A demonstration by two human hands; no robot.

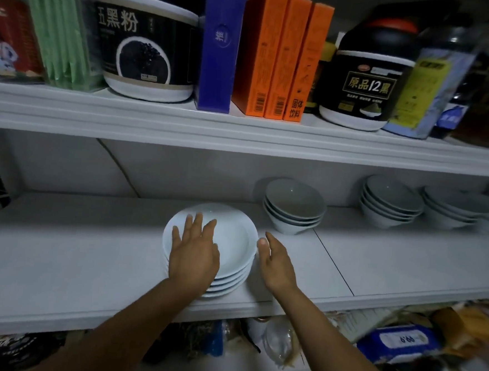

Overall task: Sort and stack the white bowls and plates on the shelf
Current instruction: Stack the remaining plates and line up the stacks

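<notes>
A stack of white plates point(235, 238) sits near the front edge of the middle shelf point(88, 247). The left hand point(193, 254) lies flat over it, fingers spread and holding nothing. The right hand point(277, 263) is open just beside its right rim. Three stacked bowls point(294, 206) stand behind, toward the back.

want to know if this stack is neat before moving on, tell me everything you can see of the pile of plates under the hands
The pile of plates is several white, glossy, ceramic-looking shallow plates nested evenly, rims showing in layers at the front right. It sits level on the middle shelf near the front edge, apart from the stack of bowls behind and to its right. The left hand lies over its left half, fingers straight. The right hand is beside its right rim; contact is unclear.
</notes>
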